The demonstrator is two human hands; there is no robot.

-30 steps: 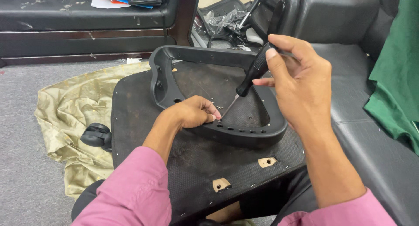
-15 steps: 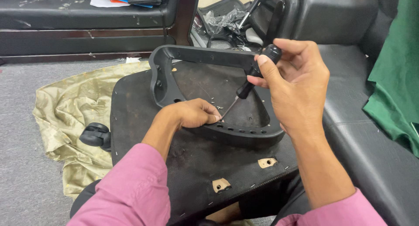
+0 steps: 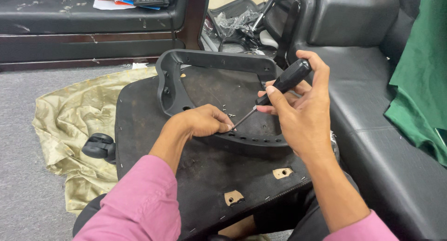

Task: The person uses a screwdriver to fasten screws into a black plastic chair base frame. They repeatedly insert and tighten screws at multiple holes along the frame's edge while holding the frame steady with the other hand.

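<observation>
Now the right hand point(image 3: 302, 113) grips a screwdriver point(image 3: 279, 85) over the frame point(image 3: 209, 64) on the seat point(image 3: 139, 115), its tip meeting the left hand point(image 3: 202, 122) pinched closed at the frame's near rail.

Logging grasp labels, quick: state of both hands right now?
Left hand: fingers curled at the screwdriver tip on the black plastic frame; held item cannot be told.
Right hand: closed on the black screwdriver handle.

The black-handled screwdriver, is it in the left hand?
No, the right hand grips the black-handled screwdriver; the left hand rests at its tip.
</observation>
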